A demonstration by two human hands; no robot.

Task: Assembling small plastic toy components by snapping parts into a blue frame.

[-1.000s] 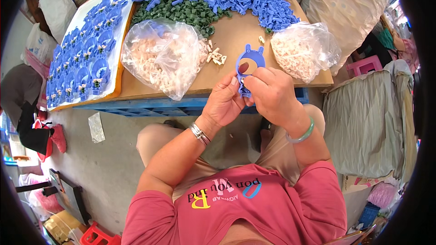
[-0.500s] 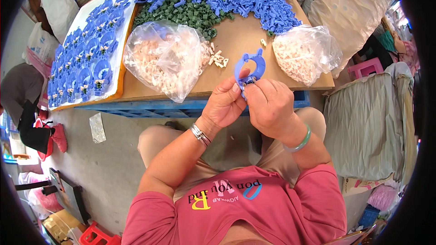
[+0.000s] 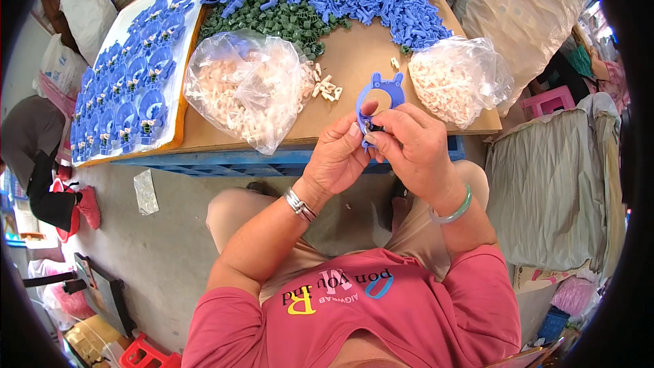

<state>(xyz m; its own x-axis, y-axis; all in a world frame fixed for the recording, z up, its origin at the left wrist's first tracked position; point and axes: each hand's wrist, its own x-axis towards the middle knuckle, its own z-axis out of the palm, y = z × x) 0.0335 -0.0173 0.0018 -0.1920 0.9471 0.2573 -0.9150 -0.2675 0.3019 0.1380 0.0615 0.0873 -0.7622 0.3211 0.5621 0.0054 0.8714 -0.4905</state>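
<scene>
Your left hand (image 3: 338, 152) grips the blue eared ring frame (image 3: 387, 84) by its lower end, above the bench (image 3: 364, 51)'s near edge. Your right hand (image 3: 420, 148) bends thumb and forefinger against that end; whether they pinch anything cannot be told. A clear bag of cream pieces (image 3: 455, 83) sits at the near right corner.

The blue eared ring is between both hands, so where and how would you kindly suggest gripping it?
Perhaps pinch the blue eared ring at its ears, from over the brown tabletop: they jut free, while the left hand and right hand crowd the opposite end.
</scene>
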